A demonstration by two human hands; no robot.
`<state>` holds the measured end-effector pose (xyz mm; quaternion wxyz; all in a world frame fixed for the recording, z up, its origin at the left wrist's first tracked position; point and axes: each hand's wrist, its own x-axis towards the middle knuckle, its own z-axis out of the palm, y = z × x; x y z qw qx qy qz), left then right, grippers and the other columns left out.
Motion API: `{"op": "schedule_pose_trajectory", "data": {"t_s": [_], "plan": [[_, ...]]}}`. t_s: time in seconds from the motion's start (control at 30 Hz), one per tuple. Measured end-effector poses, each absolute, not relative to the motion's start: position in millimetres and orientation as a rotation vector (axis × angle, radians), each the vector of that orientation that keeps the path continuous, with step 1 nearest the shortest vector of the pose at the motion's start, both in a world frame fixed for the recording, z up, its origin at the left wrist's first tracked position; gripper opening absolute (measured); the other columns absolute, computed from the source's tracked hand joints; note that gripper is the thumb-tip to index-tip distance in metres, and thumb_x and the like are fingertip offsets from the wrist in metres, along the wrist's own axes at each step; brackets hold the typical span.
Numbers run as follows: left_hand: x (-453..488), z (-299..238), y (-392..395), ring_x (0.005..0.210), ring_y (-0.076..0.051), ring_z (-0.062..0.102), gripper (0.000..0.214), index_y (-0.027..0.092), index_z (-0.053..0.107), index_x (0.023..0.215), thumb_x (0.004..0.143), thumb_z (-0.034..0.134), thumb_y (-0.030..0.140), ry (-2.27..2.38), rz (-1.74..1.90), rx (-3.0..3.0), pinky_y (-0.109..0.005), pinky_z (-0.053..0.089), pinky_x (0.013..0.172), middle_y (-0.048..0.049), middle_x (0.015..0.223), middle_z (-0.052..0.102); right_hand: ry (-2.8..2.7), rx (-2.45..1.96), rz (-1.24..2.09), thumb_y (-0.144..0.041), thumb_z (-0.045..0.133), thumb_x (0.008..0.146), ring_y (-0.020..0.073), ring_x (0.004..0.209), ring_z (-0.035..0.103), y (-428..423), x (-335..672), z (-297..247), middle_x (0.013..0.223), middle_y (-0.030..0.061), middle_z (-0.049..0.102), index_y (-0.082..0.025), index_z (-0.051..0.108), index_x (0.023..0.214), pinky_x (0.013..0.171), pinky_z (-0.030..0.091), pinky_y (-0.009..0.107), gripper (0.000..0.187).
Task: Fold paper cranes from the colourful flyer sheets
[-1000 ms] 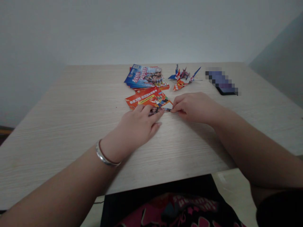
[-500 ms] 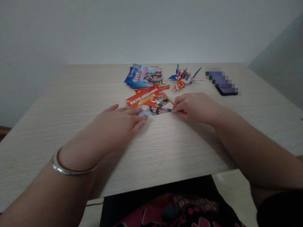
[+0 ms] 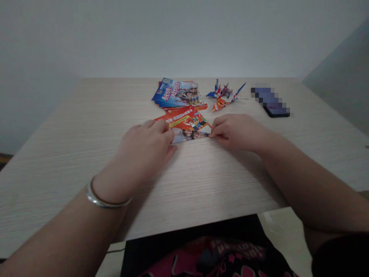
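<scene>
An orange printed leaflet [image 3: 186, 123] lies folded on the wooden table [image 3: 86, 146] in front of me. My left hand [image 3: 145, 150] rests on its left corner with the fingers curled down over the near edge. At the leaflet's right corner, my right hand [image 3: 238, 131] pinches the paper between thumb and fingertips. A silver bangle [image 3: 105, 200] circles my left wrist.
Behind the leaflet sits a stack of blue and red leaflets [image 3: 177, 94]. Folded paper cranes [image 3: 225, 95] stand to its right. A dark phone [image 3: 272, 102] lies at the far right. The table's near edge runs just above my lap.
My left hand slid left along the leaflet's near edge, uncovering the photo strip, then curled its fingers onto the left corner. The right hand stayed in its pinch.
</scene>
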<state>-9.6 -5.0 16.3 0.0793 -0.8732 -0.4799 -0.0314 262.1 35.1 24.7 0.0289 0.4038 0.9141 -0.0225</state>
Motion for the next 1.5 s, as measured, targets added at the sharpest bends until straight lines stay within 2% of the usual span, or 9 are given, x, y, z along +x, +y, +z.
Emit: {"op": "schedule_pose_trajectory", "data": {"t_s": [0.1, 0.2, 0.33, 0.47, 0.63, 0.8, 1.03, 1.23, 1.5], "plan": [[4, 13, -6, 0.129, -0.033, 0.061, 0.036, 0.015, 0.066, 0.135, 0.103, 0.052, 0.025, -1.215, -0.100, -2.688, -0.047, 0.052, 0.106, -0.0142, 0.138, 0.067, 2.831, 1.247, -0.050, -0.020, 0.054, 0.093, 0.0210, 0.095, 0.068, 31, 255, 29, 0.106, 0.0067, 0.077, -0.020, 0.080, 0.097, 0.071, 0.039, 0.033, 0.026], [6, 4, -1, 0.127, -0.030, 0.063, 0.046, 0.020, 0.056, 0.150, 0.106, 0.044, 0.015, -1.038, -0.053, -2.762, -0.043, 0.056, 0.099, -0.0127, 0.145, 0.065, 2.854, 1.278, 0.034, -0.026, 0.053, 0.096, 0.0220, 0.093, 0.067, 26, 249, 28, 0.101, 0.0075, 0.076, -0.018, 0.077, 0.091, 0.069, 0.038, 0.034, 0.026], [4, 1, 6, 0.119, -0.030, 0.067, 0.040, 0.019, 0.064, 0.142, 0.106, 0.049, 0.017, -0.997, -0.110, -2.732, -0.042, 0.059, 0.094, -0.0109, 0.136, 0.070, 2.907, 1.326, 0.165, -0.030, 0.057, 0.096, 0.0235, 0.094, 0.067, 23, 242, 21, 0.101, 0.0077, 0.077, -0.018, 0.075, 0.091, 0.070, 0.039, 0.035, 0.023], [6, 4, 6, 0.113, -0.029, 0.071, 0.033, 0.017, 0.071, 0.132, 0.104, 0.052, 0.017, -1.004, -0.175, -2.703, -0.041, 0.060, 0.093, -0.0094, 0.129, 0.075, 2.986, 1.302, 0.143, -0.026, 0.057, 0.097, 0.0245, 0.101, 0.068, 23, 236, 15, 0.108, 0.0063, 0.079, -0.021, 0.078, 0.103, 0.076, 0.042, 0.035, 0.023], [10, 8, 4, 0.102, -0.029, 0.075, 0.029, 0.016, 0.072, 0.124, 0.104, 0.051, 0.018, -1.087, -0.129, -2.683, -0.039, 0.059, 0.073, -0.0096, 0.123, 0.077, 3.002, 1.300, 0.153, -0.025, 0.055, 0.099, 0.0245, 0.103, 0.068, 21, 232, 12, 0.112, 0.0064, 0.079, -0.022, 0.079, 0.108, 0.077, 0.042, 0.036, 0.026], [13, 12, 2, 0.084, -0.027, 0.076, 0.025, 0.019, 0.072, 0.116, 0.102, 0.051, 0.019, -1.256, -0.135, -2.630, -0.032, 0.049, 0.058, -0.0082, 0.102, 0.080, 2.996, 1.413, 0.203, -0.025, 0.056, 0.097, 0.0243, 0.094, 0.068, 20, 227, 12, 0.103, 0.0074, 0.080, -0.021, 0.078, 0.104, 0.071, 0.039, 0.035, 0.023], [12, 5, 2, 0.089, -0.027, 0.075, 0.027, 0.020, 0.077, 0.103, 0.102, 0.054, 0.034, -1.302, -0.468, -2.627, -0.034, 0.050, 0.066, -0.0088, 0.099, 0.080, 3.094, 1.582, 0.093, -0.026, 0.058, 0.092, 0.0245, 0.091, 0.067, 18, 219, 10, 0.097, 0.0084, 0.079, -0.020, 0.076, 0.093, 0.071, 0.040, 0.034, 0.019], [14, 7, 3, 0.076, -0.023, 0.069, 0.028, 0.018, 0.076, 0.092, 0.101, 0.052, 0.030, -1.245, -0.592, -2.617, -0.034, 0.043, 0.062, -0.0082, 0.088, 0.077, 3.202, 1.709, -0.224, -0.022, 0.059, 0.085, 0.0214, 0.087, 0.067, 15, 215, 8, 0.092, 0.0051, 0.076, -0.021, 0.072, 0.090, 0.075, 0.044, 0.032, 0.014], [14, 8, 4, 0.074, -0.023, 0.067, 0.029, 0.018, 0.072, 0.084, 0.101, 0.051, 0.028, -1.054, -0.576, -2.603, -0.036, 0.041, 0.064, -0.0069, 0.082, 0.074, 3.265, 1.675, -0.272, -0.020, 0.059, 0.080, 0.0200, 0.085, 0.065, 13, 217, 10, 0.088, 0.0039, 0.072, -0.021, 0.068, 0.082, 0.074, 0.044, 0.031, 0.010]]}}
